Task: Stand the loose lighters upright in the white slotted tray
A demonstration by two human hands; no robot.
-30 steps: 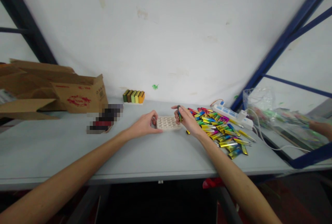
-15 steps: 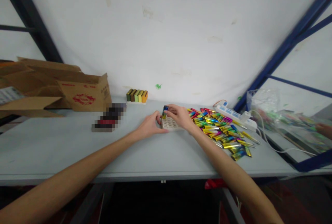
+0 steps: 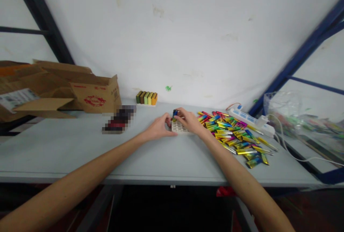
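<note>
a pale grey table (image 3: 129,160) runs along the wall, bearing open cardboard boxes (image 3: 94,99) on its left and, just beside them, a dark, pixelated thing (image 3: 119,121) too blurred to tell. a white base (image 3: 146,105) filled with upright coloured pieces (image 3: 146,98) stands toward the back, while a pale pitted tray (image 3: 179,129) lies near the middle. right of it spread shiny, multicoloured lighter-like cases (image 3: 228,133), with a white power strip (image 3: 243,116) behind.
</note>
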